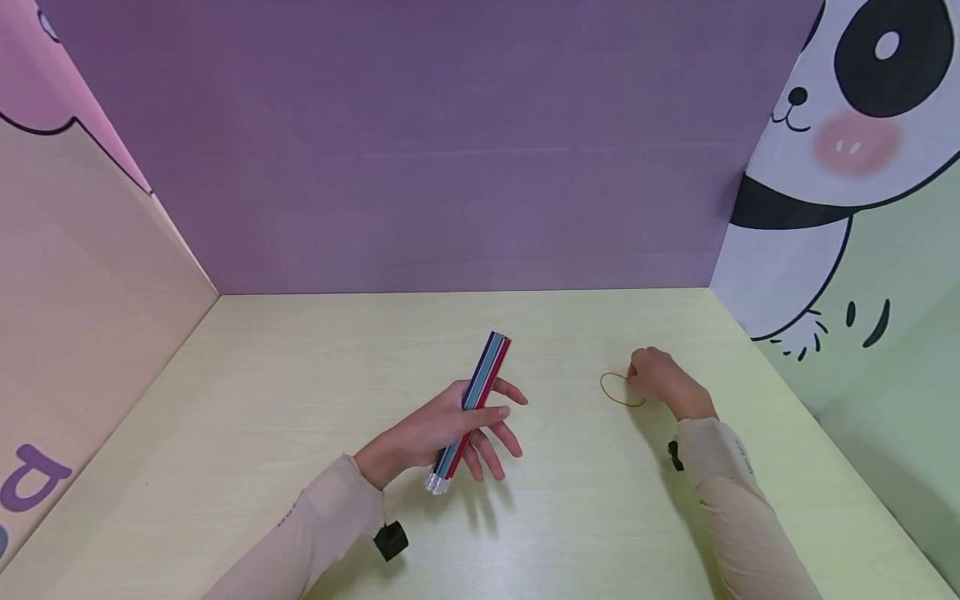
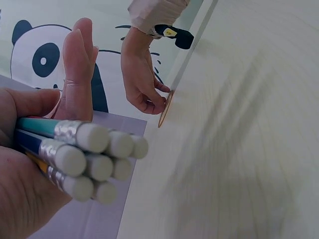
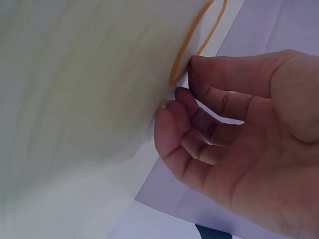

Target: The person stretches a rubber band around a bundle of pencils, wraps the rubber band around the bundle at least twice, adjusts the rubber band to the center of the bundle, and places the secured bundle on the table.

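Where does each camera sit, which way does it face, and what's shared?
Head: worn on the head, facing forward and down over the table; the left hand holding pencils, the right hand and both sleeves show.
Left wrist: worn there, facing past the pencils' eraser ends toward the right hand; part of the left hand shows close up.
Right wrist: worn there, facing the right hand's fingers at a yellow band, purple wall beyond; only that hand shows.
Head and left wrist views share the pencils and both hands.

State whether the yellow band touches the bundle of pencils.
Apart. The head view shows it: a stretch of tabletop separates the yellow band from the bundle of pencils in the left hand.
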Available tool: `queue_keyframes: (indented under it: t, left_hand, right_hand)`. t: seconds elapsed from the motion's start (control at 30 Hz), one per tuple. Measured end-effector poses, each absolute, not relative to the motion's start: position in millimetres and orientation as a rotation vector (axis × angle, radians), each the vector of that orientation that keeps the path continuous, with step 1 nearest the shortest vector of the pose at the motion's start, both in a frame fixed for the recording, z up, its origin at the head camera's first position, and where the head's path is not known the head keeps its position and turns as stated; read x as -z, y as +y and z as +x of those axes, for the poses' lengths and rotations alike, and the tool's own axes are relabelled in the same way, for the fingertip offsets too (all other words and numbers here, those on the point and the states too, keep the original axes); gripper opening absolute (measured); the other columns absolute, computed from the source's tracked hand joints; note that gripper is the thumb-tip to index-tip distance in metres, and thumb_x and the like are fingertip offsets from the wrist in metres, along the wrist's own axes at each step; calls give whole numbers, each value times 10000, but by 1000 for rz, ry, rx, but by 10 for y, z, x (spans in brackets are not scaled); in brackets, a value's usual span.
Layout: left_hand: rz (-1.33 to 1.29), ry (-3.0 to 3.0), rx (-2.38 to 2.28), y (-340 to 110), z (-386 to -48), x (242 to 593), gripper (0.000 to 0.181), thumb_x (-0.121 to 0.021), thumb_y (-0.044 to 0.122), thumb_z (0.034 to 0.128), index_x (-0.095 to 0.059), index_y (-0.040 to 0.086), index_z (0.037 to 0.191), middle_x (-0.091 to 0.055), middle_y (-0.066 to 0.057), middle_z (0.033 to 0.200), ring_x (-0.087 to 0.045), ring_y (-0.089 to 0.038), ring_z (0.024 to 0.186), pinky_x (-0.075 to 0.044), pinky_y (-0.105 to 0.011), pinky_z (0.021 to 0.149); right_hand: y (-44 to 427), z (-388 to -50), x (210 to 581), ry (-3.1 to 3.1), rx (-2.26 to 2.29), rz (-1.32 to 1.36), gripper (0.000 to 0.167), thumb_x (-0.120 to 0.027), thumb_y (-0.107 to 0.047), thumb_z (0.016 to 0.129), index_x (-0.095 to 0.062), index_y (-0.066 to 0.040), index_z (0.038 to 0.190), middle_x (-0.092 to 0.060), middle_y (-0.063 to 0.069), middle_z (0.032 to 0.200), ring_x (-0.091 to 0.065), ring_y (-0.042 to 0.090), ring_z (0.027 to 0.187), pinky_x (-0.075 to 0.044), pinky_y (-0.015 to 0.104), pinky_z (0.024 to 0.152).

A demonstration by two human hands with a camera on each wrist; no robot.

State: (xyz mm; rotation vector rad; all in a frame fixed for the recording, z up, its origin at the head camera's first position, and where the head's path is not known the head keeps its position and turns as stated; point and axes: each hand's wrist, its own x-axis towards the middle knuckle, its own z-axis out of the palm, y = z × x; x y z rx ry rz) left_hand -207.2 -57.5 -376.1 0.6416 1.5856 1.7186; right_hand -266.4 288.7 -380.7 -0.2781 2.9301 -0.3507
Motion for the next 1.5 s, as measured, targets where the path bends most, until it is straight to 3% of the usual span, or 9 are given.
queue_keyframes:
  t: [0.2,0.57,0.7,0.83,0.97,1.1,1.23,1.33,1.5]
  left_hand:
    - [640,1589,-1716,-569,-2071,3771,329,-527,222,1048,-481,133,1361,-716,-245,1025,-734,-368,708,-595,-387,530]
    - [637,1598,-1705,-562,-2075,3777,328,-517,203,1050,-487,115,1364,-719,-242,1012,-732,-381,709,-596,-397,535]
    - [636,1598,-1707,-564,-2074,3779,326,-522,207,1048,-490,118,1359,-719,-242,1012,-733,-377,708,-596,-395,535]
    - [633,1598,-1704,-568,-2069,3778,319,-520,206,1048,-490,127,1356,-719,-241,1014,-735,-367,708,-596,-390,537]
    - [633,1594,-1707,-568,-2067,3779,315,-523,204,1047,-493,128,1351,-719,-244,1013,-734,-366,703,-596,-391,536]
    - [635,1592,-1712,-565,-2069,3784,316,-527,200,1045,-494,120,1348,-719,-245,1006,-733,-368,698,-596,-393,533]
    - [633,1598,-1704,-567,-2068,3784,311,-521,201,1047,-494,127,1349,-722,-238,1007,-734,-360,698,-597,-390,540]
    - [641,1599,-1696,-566,-2071,3784,308,-514,189,1050,-492,125,1350,-724,-229,1007,-735,-353,696,-600,-391,548]
    - [648,1579,-1701,-561,-2077,3791,314,-520,180,1046,-486,113,1351,-725,-224,1002,-735,-345,686,-601,-396,553]
  right_hand:
    - [2938,-2660,3800,2909,431,-263,143,-466,-5,922,-596,51,944,-608,166,935,-539,279,848,-473,395,767]
    - [3094,-2669,3836,2886,754,-279,20,-505,-12,929,-502,6,923,-565,127,875,-508,250,806,-407,328,700]
    - [3101,-2718,3882,2943,862,-265,150,-531,-23,962,-501,45,1092,-610,160,867,-560,248,764,-436,323,673]
    - [3110,-2767,3915,2910,1253,-258,350,-543,-26,986,-446,63,1310,-646,170,823,-625,230,732,-517,277,683]
    - [3088,-2791,3918,2655,1701,-237,421,-520,-35,1005,-381,100,1379,-635,118,797,-671,156,723,-589,280,742]
    - [3050,-2797,3903,2424,1949,-166,383,-508,-59,1024,-384,73,1360,-607,37,770,-677,118,678,-596,283,717]
    - [3028,-2776,3860,2241,2110,-113,241,-503,-57,1026,-473,-60,1264,-618,18,794,-656,114,654,-582,246,689]
    - [3026,-2752,3814,2058,2251,-101,173,-428,-36,1039,-514,-104,1172,-650,21,846,-638,122,662,-574,236,681]
    - [3057,-2747,3773,1810,2376,-194,280,-300,46,1041,-530,-97,1112,-678,54,966,-616,156,688,-527,223,603]
